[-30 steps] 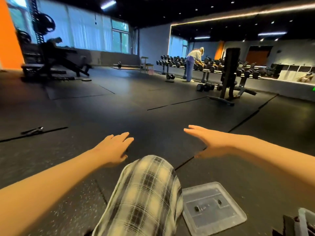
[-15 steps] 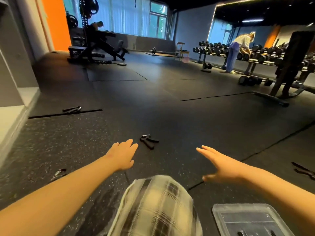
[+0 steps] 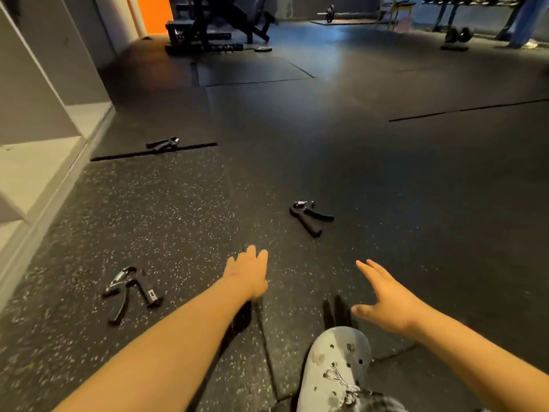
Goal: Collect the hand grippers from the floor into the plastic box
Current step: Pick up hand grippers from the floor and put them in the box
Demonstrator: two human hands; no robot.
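Left hand (image 3: 248, 275), right hand (image 3: 386, 298) spread, hand gripper (image 3: 309, 217) handles pointing right

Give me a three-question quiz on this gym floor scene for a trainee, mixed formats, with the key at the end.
1. True or false: the left hand grips a hand gripper.
2. The farthest hand gripper lies: A, on the white shelf; B, on the floor beside a dark seam; C, inside a box.
3. Fill in: the right hand, its fingers straight, holds ___.

Key: 1 false, the left hand is open and touches no gripper; 2 B; 3 nothing.
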